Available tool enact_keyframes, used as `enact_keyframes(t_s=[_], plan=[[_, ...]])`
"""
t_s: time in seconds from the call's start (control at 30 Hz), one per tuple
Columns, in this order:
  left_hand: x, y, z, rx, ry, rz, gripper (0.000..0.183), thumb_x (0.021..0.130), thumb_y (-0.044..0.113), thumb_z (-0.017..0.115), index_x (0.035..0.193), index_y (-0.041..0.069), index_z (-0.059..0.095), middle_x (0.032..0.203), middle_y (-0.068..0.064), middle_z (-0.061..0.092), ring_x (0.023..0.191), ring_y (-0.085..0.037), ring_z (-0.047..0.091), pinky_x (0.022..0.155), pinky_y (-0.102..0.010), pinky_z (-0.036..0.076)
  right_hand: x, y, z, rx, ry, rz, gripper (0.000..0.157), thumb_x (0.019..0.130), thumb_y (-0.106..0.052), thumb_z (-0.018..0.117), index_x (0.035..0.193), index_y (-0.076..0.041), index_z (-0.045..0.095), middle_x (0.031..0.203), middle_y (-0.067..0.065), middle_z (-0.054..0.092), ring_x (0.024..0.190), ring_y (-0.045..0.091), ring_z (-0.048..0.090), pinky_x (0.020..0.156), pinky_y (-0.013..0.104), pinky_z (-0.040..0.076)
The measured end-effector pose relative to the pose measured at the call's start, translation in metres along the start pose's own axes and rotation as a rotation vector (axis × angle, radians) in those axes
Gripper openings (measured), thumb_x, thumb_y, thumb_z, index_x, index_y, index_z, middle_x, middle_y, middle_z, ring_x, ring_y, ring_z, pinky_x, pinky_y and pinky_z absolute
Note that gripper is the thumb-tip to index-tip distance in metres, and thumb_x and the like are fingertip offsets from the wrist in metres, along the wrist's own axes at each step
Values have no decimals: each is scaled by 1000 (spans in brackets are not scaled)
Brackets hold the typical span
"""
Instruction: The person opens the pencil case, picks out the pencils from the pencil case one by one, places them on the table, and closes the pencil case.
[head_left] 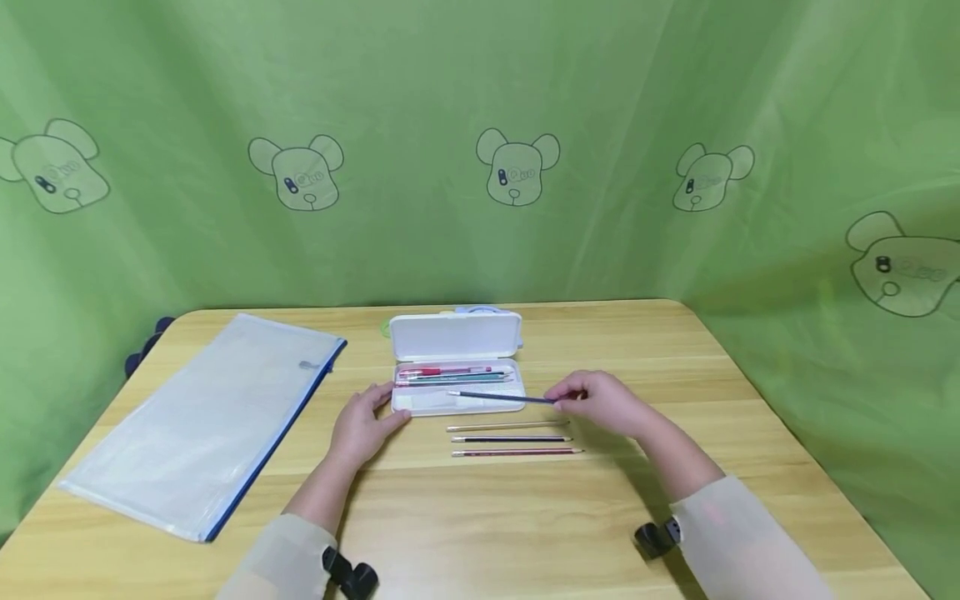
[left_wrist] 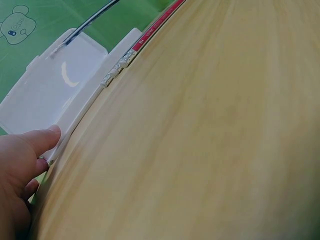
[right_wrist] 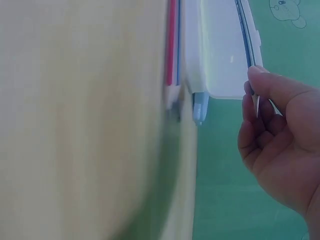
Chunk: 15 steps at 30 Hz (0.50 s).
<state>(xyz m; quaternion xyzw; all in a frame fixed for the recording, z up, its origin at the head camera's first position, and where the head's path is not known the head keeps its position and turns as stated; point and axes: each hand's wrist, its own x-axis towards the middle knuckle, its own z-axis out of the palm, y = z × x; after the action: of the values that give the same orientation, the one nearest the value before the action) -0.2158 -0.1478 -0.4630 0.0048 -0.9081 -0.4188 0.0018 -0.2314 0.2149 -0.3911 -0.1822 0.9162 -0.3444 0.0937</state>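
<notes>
A white pencil case (head_left: 458, 408) lies on the table with its lid (head_left: 456, 337) raised. Inside, along the back, are a red pen (head_left: 442, 370) and several pencils. My left hand (head_left: 363, 427) grips the case's left end, thumb at the front corner; in the left wrist view that thumb (left_wrist: 47, 140) lies along the rim. Between thumb and fingers my right hand (head_left: 600, 402) pinches a dark pencil (head_left: 498, 397) near its sharpened end. The pencil's other end reaches left over the case. In front lie a pale pencil (head_left: 506, 427), a black pencil (head_left: 510, 438) and a red pencil (head_left: 517, 452).
A clear zip pouch (head_left: 217, 417) with a blue edge lies flat on the wooden table (head_left: 480, 517), to the left of the case. Something light blue (head_left: 480, 309) shows behind the lid. Green curtains (head_left: 420, 250) with bear faces hang behind the table.
</notes>
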Motion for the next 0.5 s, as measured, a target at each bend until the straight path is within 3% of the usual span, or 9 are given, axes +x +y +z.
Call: enact_keyframes(t_s=[0.27, 0.5], plan=[[0, 1, 0, 6, 5, 9, 62, 90, 33, 69, 142, 7, 50, 148, -15, 49, 146, -38, 31, 123, -55, 19, -31, 16, 11, 74, -42, 4, 16, 89, -14, 70, 103, -9, 74, 94, 3, 70, 79, 10, 56, 66, 20, 50], [-1, 1, 0, 3, 0, 1, 62, 91, 32, 69, 143, 7, 49, 149, -15, 48, 146, -38, 30, 122, -56, 19, -44, 18, 18, 51, -91, -21, 13, 87, -16, 72, 100, -13, 76, 94, -2, 70, 83, 5, 59, 73, 19, 50]])
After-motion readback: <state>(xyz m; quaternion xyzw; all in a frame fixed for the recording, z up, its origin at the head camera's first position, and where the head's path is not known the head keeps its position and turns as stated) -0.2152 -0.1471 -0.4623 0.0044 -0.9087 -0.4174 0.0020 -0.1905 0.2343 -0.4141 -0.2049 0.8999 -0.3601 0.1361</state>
